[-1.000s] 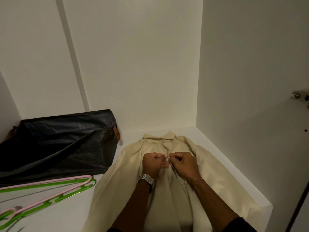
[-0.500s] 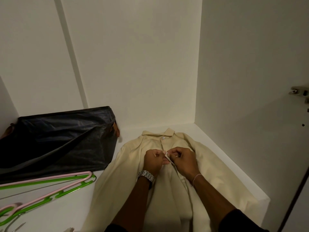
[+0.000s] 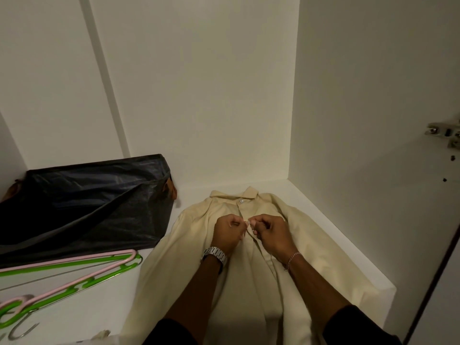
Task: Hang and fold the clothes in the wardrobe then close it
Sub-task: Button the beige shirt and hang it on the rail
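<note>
Fingers [image 3: 251,224] of both hands pinch the front placket of the cream shirt [image 3: 311,250], just below the fastened collar button [image 3: 241,200]. Left hand [image 3: 227,232] and right hand [image 3: 270,232] are curled, knuckles up, nearly touching. Shirt lies flat, face up, on the wardrobe shelf [image 3: 348,247], collar toward the back wall. Judged step: buttoning before hanging or folding. Next move calls for threading the button through its hole. Hangers [image 3: 74,270] lie nearby, left.

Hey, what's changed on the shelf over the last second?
Very little. Both hands, left hand and right hand, still pinch the cream shirt's front placket just below the collar, fingers shifting only slightly. The shirt, black bag and hangers have stayed put.
</note>
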